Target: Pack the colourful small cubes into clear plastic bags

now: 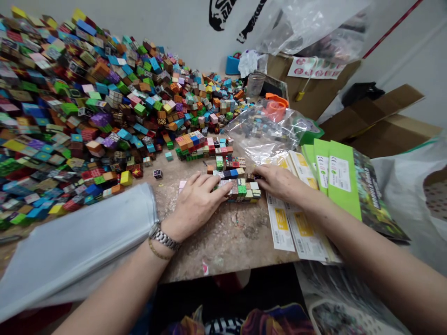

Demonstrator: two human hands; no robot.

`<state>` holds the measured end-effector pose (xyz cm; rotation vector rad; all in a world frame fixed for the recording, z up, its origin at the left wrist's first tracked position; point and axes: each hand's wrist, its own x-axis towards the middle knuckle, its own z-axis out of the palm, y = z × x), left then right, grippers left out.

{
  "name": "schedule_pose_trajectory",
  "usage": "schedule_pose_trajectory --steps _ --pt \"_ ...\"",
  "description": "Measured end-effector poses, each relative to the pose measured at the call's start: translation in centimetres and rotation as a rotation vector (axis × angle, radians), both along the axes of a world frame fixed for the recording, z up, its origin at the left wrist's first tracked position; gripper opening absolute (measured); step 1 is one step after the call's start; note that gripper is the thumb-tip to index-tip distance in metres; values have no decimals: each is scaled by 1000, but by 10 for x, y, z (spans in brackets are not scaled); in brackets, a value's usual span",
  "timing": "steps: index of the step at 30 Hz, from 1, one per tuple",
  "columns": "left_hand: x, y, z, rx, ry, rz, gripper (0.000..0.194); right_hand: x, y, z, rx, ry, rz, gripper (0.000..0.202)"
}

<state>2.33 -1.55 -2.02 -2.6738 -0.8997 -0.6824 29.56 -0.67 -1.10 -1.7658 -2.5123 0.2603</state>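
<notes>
Small printed cubes [241, 190] stand packed in a block near the middle of the table. My left hand [197, 202], with a metal watch on its wrist, lies over the block's left side, fingers stretched out and thumb along its front. At the block's right end, my right hand [279, 180] has its fingertips closed at a small dark cube [251, 177]; the fingers partly hide it. Behind is a second row of cubes [234, 163], and farther back a larger grouped block [190, 142] of coloured cubes.
A huge heap of loose cubes [104, 93] covers the left and back. Clear plastic bags [104, 232] lie front left. On the right are white-and-yellow printed cards [303, 228], green packets [344, 181], a crumpled clear bag [258, 135] and an opened cardboard box [384, 116].
</notes>
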Motion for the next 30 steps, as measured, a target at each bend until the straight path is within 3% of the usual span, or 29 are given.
schedule_pose_trajectory --steps 3,7,11,17,25,30 --pt "0 0 1 0 5 0 28 1 -5 6 42 -2 -104 19" --pt "0 0 2 -6 22 4 28 -7 -24 28 51 20 -236 17" --pt "0 -1 1 11 22 5 28 -28 -44 43 65 17 -257 17" --pt "0 -1 0 10 18 5 28 -46 -56 39 93 32 -218 22" --pt "0 -1 2 8 25 6 28 -33 -54 44 -15 47 -117 42" --pt "0 -1 1 -1 16 -2 28 -33 -49 37 18 92 -88 29"
